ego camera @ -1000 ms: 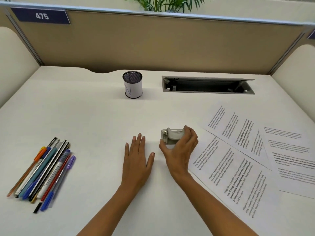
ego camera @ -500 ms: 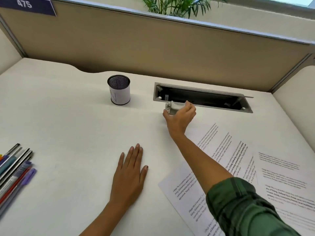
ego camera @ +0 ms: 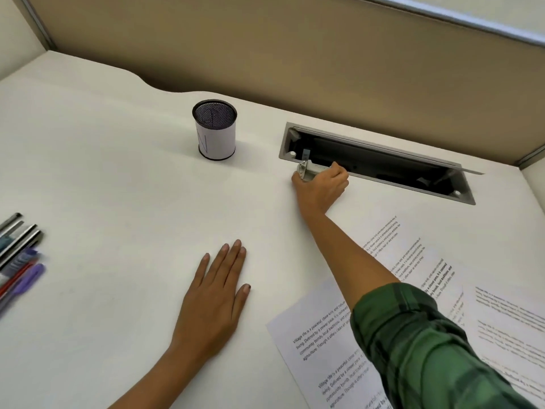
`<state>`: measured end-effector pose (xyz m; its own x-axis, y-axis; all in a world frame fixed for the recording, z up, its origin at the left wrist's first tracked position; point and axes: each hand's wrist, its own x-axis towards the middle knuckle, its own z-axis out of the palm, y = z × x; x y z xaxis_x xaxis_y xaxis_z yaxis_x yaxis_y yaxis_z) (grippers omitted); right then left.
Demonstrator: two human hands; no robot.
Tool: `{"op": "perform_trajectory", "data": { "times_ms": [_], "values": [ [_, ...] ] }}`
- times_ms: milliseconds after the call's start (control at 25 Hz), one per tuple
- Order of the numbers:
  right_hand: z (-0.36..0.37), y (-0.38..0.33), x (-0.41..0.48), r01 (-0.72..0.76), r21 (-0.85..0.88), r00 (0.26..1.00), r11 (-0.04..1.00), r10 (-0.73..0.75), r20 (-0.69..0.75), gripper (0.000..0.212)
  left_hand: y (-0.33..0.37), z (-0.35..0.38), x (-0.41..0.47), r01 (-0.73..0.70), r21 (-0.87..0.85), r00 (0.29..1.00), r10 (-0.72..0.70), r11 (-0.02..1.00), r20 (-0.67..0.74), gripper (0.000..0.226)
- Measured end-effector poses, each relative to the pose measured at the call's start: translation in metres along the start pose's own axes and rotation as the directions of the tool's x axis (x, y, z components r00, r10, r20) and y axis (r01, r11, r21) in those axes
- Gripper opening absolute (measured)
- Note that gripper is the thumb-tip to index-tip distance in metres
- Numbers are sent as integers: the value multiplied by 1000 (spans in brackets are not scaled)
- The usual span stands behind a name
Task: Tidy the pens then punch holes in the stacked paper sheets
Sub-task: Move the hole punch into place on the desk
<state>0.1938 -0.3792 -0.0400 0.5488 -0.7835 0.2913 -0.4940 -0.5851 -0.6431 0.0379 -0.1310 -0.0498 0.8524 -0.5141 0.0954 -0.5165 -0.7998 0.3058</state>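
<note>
The right hand [ego camera: 320,188] reaches to the upper middle of the frame, its fingers and thumb curled round a small grey hole punch [ego camera: 309,170]. The punch sits at the near left corner of a long recessed slot [ego camera: 460,199] in the desk. Whether it rests on the desk [ego camera: 103,172] or is held just above it cannot be told. The arm runs back toward the lower right, where a rolled green plaid sleeve [ego camera: 427,349] covers it.

The left hand [ego camera: 215,293] lies flat on the desk in the lower middle, palm down. Its fingers are straight and close together, and it holds nothing.

Under and beside the right arm, printed paper sheets [ego camera: 309,349] lie spread and overlapping across the lower right, not squared into a stack.

At the left edge of the frame a bunch of pens [ego camera: 20,261] lies side by side on the desk, partly cut off. Black, teal, red and purple barrels are among them.

A round mesh pen cup [ego camera: 215,137] wrapped in white paper stands upright in the upper middle, left of the slot and well apart from the pens. Through its mouth only dark mesh shows.

The slot has a grey metal rim and a dark interior. A small pale tag shows near its left end, but the rest inside is too dark to make out.

A tan partition [ego camera: 295,54] rises behind the desk.
</note>
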Motion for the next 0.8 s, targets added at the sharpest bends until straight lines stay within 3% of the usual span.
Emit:
{"op": "perform_trajectory", "data": {
  "times_ms": [320, 560, 800],
  "values": [
    [-12, 1, -2, -15, 41, 993, 999, 10, 118, 95, 0, -1, 0, -2, -13, 1000, 2, 1000, 15, 56],
    [-86, 12, -32, 118, 210, 993, 971, -112, -39, 72, 3, -4, -3, -9, -60, 1000, 9, 998, -6, 59],
    [-176, 72, -83, 201, 168, 979, 965, -192, -66, 60, 24, -22, -26, -62, -327, 982, -2, 943, -191, 37]
  ]
}}
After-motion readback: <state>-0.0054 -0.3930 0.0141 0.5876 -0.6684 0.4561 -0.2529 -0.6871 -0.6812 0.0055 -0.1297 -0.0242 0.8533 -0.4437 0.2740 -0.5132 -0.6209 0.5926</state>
